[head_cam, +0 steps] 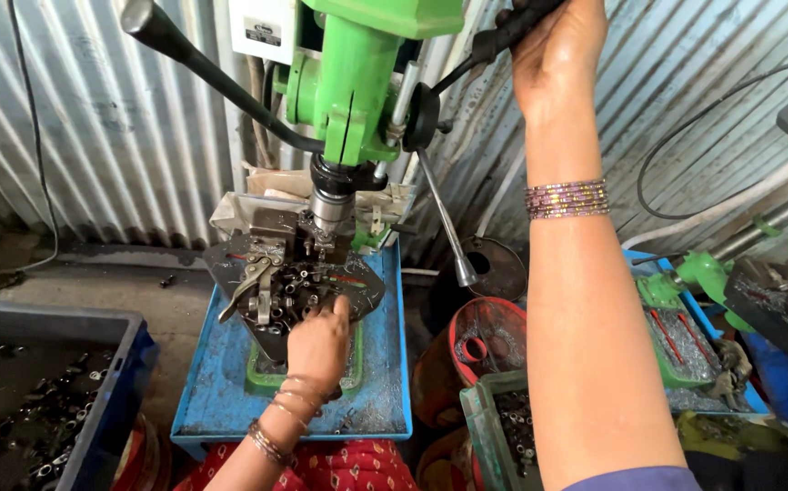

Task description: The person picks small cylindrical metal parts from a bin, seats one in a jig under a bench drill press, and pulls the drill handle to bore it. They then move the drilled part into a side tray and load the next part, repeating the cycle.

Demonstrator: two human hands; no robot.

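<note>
A green drill press (348,82) stands in front of me with its chuck (330,205) lowered close to a dark metal jig plate (357,291) that carries several small metal rings. My left hand (318,344) rests on the near edge of that plate, fingers curled down among the small parts; whether it pinches one is hidden. My right hand (553,50) is raised high and closed around a black feed lever handle (494,41) of the press. Both wrists wear bangles.
The jig sits in a blue tray (221,382) strewn with metal shavings. A dark blue crate (112,400) of small metal parts is at the left. A green bin (494,427) and red bucket (489,336) stand at the right. Corrugated metal wall behind.
</note>
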